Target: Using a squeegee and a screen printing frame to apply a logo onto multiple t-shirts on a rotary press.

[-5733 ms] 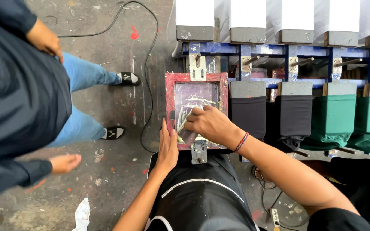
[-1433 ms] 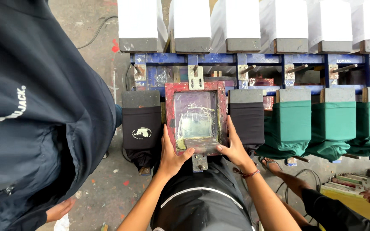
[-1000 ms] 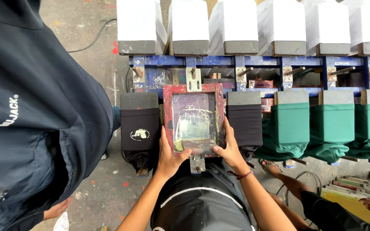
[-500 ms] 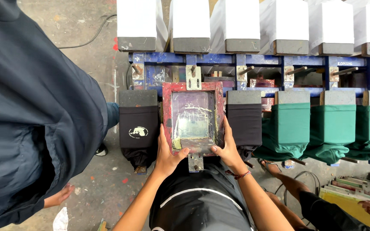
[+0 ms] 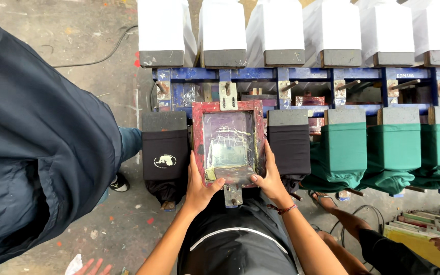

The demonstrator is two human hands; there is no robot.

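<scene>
A red wooden printing frame (image 5: 228,108) with smeared mesh lies flat. The left hand (image 5: 199,184) and right hand (image 5: 268,178) clasp its lower corners, fingers wrapped around the edges.

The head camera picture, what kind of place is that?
Most likely a shirt-printing workshop. Both hands, left hand and right hand, grip a red-framed printing screen, dark and green shirts sit stretched over a row of boards, and paint spots the concrete floor.

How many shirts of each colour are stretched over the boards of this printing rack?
White shirts: 6
Black shirts: 2
Green shirts: 3
Total: 11
The red screen frame hides whatever lies under it.
</scene>
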